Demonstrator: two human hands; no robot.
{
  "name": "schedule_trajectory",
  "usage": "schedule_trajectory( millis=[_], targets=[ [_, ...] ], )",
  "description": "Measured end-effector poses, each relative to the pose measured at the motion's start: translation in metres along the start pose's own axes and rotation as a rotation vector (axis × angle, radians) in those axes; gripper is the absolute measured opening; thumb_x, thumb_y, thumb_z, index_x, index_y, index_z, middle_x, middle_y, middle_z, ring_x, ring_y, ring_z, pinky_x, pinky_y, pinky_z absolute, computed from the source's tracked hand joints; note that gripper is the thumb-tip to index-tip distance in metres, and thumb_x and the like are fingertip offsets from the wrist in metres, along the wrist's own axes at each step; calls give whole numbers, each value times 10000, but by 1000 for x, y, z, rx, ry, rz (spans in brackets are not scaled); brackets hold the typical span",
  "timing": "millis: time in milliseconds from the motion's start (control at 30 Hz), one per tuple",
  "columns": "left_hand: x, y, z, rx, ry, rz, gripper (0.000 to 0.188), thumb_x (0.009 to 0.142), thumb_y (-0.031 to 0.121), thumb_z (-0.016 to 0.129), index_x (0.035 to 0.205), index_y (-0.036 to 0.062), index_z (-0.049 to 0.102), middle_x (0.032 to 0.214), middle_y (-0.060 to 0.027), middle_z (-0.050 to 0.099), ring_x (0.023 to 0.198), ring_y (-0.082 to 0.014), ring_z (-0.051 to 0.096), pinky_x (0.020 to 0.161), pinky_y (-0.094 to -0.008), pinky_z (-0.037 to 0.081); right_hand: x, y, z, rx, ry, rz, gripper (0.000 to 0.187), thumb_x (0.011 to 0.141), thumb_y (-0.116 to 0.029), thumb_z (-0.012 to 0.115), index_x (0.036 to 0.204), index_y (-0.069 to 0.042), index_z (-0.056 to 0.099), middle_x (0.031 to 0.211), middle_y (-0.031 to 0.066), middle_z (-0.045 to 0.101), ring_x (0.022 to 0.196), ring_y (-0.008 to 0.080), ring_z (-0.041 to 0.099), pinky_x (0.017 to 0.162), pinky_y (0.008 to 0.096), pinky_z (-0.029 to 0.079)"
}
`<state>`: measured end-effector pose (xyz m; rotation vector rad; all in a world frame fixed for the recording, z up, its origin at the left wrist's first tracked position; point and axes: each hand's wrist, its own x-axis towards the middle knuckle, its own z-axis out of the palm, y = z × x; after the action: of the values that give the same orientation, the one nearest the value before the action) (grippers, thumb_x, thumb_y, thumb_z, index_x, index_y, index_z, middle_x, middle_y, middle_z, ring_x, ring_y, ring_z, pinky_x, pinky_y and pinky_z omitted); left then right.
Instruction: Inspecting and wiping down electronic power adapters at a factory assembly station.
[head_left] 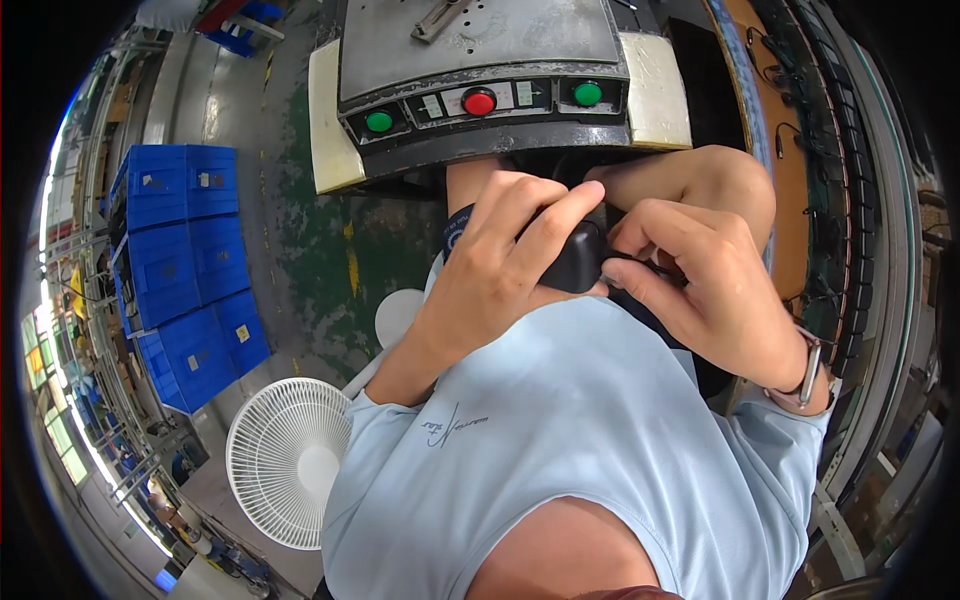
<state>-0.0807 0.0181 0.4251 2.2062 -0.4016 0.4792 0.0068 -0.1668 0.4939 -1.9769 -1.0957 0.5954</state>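
Observation:
My left hand (500, 245) is wrapped round a smooth black rounded object (575, 262), held over my lap. Its exact kind cannot be made out, and my fingers hide much of its far side. Against the right side of this object, my right hand (705, 270) is closed in a pinch. A thin black cable (655, 266) runs between its thumb and fingers; the cable's end is hidden. Both hands are close together, in front of my light blue shirt.
Ahead stands a grey machine bench (480, 45) with a red button (479, 101) between two green ones. A conveyor (840, 190) carrying black cables runs along the right. Blue bins (180, 265) and a white fan (290, 462) are on the left.

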Motion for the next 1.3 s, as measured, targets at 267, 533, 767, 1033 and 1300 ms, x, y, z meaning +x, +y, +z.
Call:
schedule_trajectory(
  millis=[267, 533, 767, 1033, 1300],
  targets=[
    [3, -5, -2, -80, 105, 38, 573, 673, 125, 798, 1198, 30, 588, 1137, -102, 562, 951, -238, 529, 846, -346, 461, 2, 18, 33, 373, 293, 102, 351, 669, -83, 865, 890, -3, 604, 811, 43, 627, 685, 71, 523, 590, 173, 413],
    [-1, -11, 3, -514, 199, 36, 483, 613, 126, 867, 1025, 37, 632, 969, -98, 617, 848, -227, 579, 771, -341, 496, -2, 19, 41, 290, 356, -89, 354, 604, -29, 849, 880, -1, 628, 771, 30, 624, 667, 109, 507, 597, 212, 413],
    [-1, -10, -1, -545, 157, 20, 463, 567, 118, 895, 939, 40, 631, 842, -76, 629, 800, -208, 587, 758, -345, 508, -2, 23, 43, 216, 402, -233, 326, 606, -27, 826, 868, -9, 632, 766, 29, 619, 663, 124, 509, 595, 222, 407],
    [4, -20, 7, -488, 285, -140, 512, 612, 157, 875, 1043, 39, 626, 972, -96, 641, 837, -214, 601, 773, -314, 490, 7, 24, 37, 319, 324, -44, 400, 753, -90, 788, 1071, 11, 568, 809, 37, 588, 640, 87, 484, 551, 199, 383],
    [12, -35, 9, -331, 268, 58, 610, 660, 197, 872, 1170, 31, 582, 1028, -119, 633, 857, -233, 603, 809, -314, 495, 16, 38, 24, 1293, 13, 372, 285, 935, -163, 643, 1136, 5, 534, 846, 67, 600, 656, 76, 513, 525, 162, 365]
  ],
)
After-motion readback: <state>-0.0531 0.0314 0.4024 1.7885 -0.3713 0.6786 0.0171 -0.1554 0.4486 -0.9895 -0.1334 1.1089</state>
